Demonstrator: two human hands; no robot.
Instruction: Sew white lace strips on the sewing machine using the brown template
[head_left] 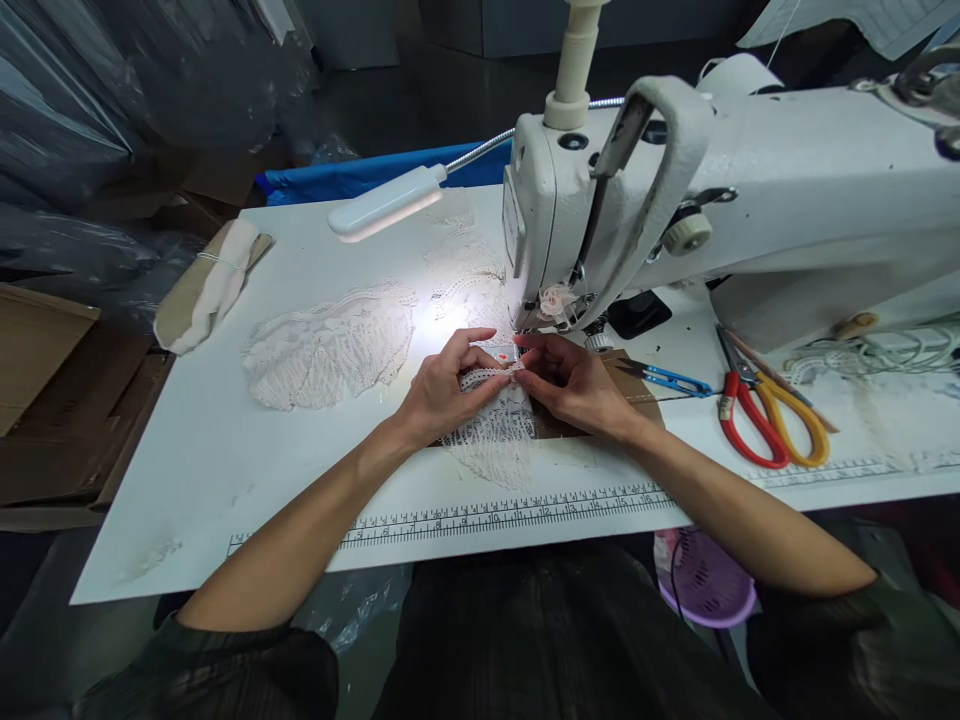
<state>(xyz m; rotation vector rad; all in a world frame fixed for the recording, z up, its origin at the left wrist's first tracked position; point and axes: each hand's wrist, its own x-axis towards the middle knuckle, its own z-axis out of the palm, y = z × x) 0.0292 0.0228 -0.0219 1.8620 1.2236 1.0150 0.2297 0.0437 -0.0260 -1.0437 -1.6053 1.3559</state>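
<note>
White lace fabric (491,440) lies at the front of the sewing machine's needle area, its lower part spread on the white table (300,480). My left hand (450,388) pinches the lace edge between thumb and fingers. Close beside it, my right hand (571,382) also pinches the edge, just below the head of the sewing machine (540,220). The fingertips of both hands nearly meet. Another piece of lace (334,345) lies flat to the left.
Blue thread snips (675,380) and red-and-yellow scissors (772,415) lie on the right. A lamp (386,203) hangs over the table. A wrapped bundle (214,285) is at the back left, cords (885,350) at the far right.
</note>
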